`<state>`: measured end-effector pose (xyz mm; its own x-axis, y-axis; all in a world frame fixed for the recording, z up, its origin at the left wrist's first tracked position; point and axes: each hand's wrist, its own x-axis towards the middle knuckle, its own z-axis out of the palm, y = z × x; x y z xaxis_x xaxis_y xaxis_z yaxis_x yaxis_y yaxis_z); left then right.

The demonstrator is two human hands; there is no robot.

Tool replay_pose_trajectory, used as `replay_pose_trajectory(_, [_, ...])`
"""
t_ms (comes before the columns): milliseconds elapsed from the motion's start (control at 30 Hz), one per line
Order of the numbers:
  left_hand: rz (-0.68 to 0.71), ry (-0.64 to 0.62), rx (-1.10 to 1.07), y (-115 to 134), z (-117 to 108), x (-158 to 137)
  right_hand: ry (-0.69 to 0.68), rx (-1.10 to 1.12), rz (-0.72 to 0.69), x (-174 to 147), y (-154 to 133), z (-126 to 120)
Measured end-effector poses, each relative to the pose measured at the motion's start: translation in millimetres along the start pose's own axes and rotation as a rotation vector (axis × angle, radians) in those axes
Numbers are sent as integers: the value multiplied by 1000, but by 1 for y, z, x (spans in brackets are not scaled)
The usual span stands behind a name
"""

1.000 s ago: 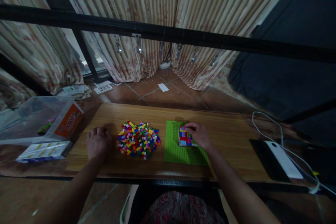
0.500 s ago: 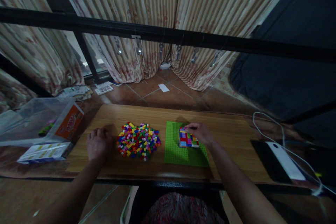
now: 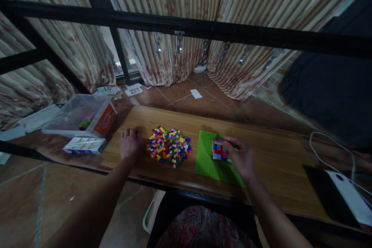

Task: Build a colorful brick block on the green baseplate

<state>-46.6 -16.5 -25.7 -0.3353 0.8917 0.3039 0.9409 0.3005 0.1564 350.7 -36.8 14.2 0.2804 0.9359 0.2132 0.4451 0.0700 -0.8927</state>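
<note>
My right hand [image 3: 240, 158] reaches over a green baseplate [image 3: 203, 162]. Its fingertips pinch at the far edge of a small block of multicoloured toy bricks [image 3: 220, 151] standing on that plate. Anything between those fingertips is too small or hidden to make out. My left hand [image 3: 130, 145] rests palm down on the table with its fingers curled in, and nothing shows in it. Just right of it lies a loose pile of small coloured toy bricks [image 3: 168, 147].
A clear plastic box [image 3: 72, 114] with an orange label stands beyond the table's left end, beside a white and yellow carton [image 3: 85, 145]. Toward the right end lie a black and white flat object [image 3: 345, 193] and a white cable [image 3: 310, 139]. A black rail [image 3: 192, 25] crosses ahead.
The camera view has turned, so the table appears shifted right and tilted. My right hand stays at the brick block, now covering more of its near right side. My left hand keeps its place.
</note>
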Motion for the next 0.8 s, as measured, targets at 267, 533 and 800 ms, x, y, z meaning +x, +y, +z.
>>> replay_pose_trajectory(267, [-10,4,-34,3,-1,-2,-362,-161,-272,-57,-34,48])
replay_pose_trajectory(533, [-25,-13,-47,3,-1,-2,-322,-482,-246,-63,-16,91])
replay_pose_trajectory(800, [-22,-1,-46,3,-2,-2,-307,-600,-259,-63,-21,97])
